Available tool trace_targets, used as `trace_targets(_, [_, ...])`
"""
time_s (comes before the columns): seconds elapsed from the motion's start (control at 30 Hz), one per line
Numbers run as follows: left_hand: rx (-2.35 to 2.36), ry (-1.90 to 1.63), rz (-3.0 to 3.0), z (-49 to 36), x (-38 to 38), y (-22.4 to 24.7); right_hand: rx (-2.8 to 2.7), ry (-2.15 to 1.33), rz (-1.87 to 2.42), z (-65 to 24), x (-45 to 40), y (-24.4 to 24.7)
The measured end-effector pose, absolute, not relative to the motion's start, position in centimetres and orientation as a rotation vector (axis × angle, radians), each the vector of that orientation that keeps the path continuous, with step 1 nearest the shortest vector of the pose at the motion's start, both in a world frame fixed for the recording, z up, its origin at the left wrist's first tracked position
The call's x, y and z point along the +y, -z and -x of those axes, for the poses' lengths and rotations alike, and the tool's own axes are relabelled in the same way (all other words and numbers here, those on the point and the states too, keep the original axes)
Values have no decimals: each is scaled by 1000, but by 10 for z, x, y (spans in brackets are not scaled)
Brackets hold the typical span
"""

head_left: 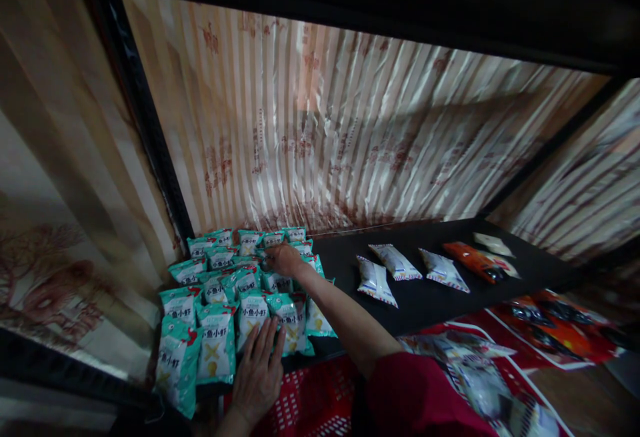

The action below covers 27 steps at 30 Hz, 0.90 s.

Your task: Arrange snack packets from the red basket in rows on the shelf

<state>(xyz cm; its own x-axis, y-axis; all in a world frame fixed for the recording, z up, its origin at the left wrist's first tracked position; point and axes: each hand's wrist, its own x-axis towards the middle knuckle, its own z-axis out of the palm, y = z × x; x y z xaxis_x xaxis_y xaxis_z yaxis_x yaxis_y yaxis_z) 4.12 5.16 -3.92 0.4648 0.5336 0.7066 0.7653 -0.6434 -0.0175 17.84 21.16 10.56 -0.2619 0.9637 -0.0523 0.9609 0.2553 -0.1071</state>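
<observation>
Rows of teal-and-white snack bags (216, 340) stand and lean on the left end of a black shelf, packed close together. My left hand (257, 367) rests at the front row, fingers stretched out, with its fingertips against the lower part of a front snack bag (254, 310). Reaching over the front bags, my right hand (284, 259) is among the back rows. Its fingers are bent and close together on a snack bag (277, 282); the fingertips are partly hidden. The sleeve on my right arm is dark red.
Three white bags (377, 282) and an orange packet (473, 260) lie on the black shelf (335, 250) to the right. Below its front edge are a red basket (305, 400) and more packets (475, 370). A black post (150, 117) bounds the left, an upper beam the top.
</observation>
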Motion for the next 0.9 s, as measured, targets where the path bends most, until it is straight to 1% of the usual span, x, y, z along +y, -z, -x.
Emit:
trace_targets(0.27, [-1105,986,2398,-42,51,41,-2417,-136,1909,-192,211,-106])
trace_targets(0.57, [-1101,1009,2391,-42,51,40,-2408,-186,1870,-204,211,-103])
trace_targets(0.9, [-1111,1030,2396,-43,51,40,-2229,-128,1995,-256,214,-99])
